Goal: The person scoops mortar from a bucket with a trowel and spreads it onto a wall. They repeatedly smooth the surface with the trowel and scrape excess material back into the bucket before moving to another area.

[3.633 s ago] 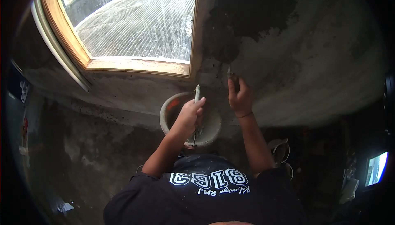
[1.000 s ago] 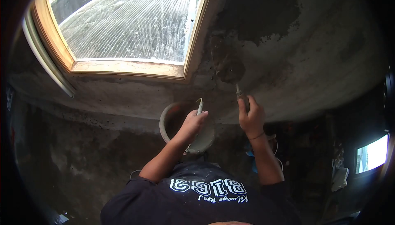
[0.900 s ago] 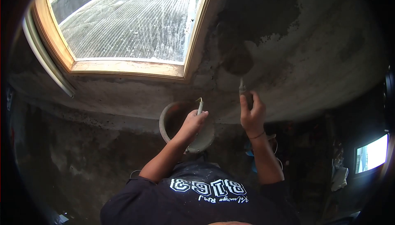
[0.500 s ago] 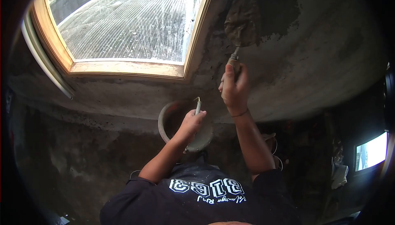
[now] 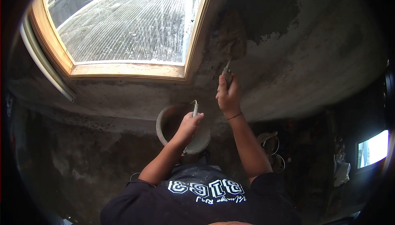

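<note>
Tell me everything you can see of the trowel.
The trowel has a broad, dull brown blade, apparently smeared with mortar, a thin, pale shank that looks like metal, and a stubby, grimy handle. The right hand grips the handle, thumb along it. The blade points away from the person, in front of the wall, right of the window in view. The blade's edges are dim; whether it touches the wall, I can't tell.

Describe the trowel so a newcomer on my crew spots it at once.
Start at the bright wood-framed window at upper left, then go right to the grey wall. In front of it, the right hand grips the trowel by its handle. Its broad, brownish blade sets it apart from the slim, pale, hook-tipped tool in the left hand.
</note>
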### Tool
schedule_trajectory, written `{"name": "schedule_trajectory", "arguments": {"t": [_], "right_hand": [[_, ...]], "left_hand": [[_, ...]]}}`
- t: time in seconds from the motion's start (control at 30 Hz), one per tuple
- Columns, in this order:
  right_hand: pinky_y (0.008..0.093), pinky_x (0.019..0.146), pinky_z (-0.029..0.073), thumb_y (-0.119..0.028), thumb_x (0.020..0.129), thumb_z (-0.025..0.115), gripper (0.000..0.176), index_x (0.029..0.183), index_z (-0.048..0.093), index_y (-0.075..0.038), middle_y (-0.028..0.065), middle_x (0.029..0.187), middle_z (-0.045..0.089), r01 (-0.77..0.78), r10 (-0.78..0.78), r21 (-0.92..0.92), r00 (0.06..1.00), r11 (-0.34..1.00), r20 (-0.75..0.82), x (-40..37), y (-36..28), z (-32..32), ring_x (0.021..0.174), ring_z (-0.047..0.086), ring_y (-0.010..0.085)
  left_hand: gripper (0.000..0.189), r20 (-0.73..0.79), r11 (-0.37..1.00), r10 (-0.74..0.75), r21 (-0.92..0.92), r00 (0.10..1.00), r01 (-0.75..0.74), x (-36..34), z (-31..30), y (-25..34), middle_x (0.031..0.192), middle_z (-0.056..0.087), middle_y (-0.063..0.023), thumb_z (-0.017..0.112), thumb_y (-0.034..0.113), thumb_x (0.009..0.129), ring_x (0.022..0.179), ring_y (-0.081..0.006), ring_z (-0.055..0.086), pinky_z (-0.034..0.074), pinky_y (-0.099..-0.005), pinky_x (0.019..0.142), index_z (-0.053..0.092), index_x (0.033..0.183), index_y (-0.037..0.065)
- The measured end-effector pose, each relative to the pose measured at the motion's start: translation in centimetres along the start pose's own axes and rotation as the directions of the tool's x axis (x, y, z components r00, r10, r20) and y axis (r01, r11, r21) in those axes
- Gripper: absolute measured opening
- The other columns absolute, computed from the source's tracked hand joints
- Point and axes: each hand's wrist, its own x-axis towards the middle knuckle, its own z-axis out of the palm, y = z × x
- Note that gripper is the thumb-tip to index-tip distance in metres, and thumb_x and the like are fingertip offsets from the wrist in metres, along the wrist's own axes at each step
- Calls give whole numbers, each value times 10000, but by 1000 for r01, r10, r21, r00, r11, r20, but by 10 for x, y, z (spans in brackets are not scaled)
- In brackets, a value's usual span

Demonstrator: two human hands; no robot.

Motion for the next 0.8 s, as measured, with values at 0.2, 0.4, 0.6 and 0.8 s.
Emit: {"name": "schedule_trajectory", "arguments": {"t": [0.2,0.4,0.6,0.8], "right_hand": [[398,692,493,-344,972,598,365,1031,577,15,157,812,647,-77,83,-99,994,992,64,-35,37,-18,768,658,307],[337,543,456,-319,990,573,325,990,601,5,98,674,593,22,-22,3,999,1000,36,-56,16,-45,560,610,196],[308,508,423,-300,1022,515,318,963,591,3,71,656,575,97,-96,155,995,983,-16,23,-38,-53,510,558,149],[381,556,473,-285,1020,505,316,963,582,16,155,716,634,247,-246,-55,969,967,28,42,-11,-42,594,637,309]], "left_hand": [[229,6,1000,-4,-24,1000,4,2,-3,-4,646,406,73,621,270,927,505,-44,344,272,-257,444,479,801,142],[245,-52,1000,-17,24,999,19,-3,-2,-2,647,399,77,619,267,930,508,-38,335,257,-253,444,464,779,153],[260,-1,1000,-25,-5,1000,25,-8,3,-3,634,371,86,610,269,935,505,-37,311,238,-258,440,446,769,156],[271,5,1000,-17,-8,1000,17,-5,0,-2,639,368,89,612,279,933,521,-36,309,245,-262,451,446,756,158]]}}
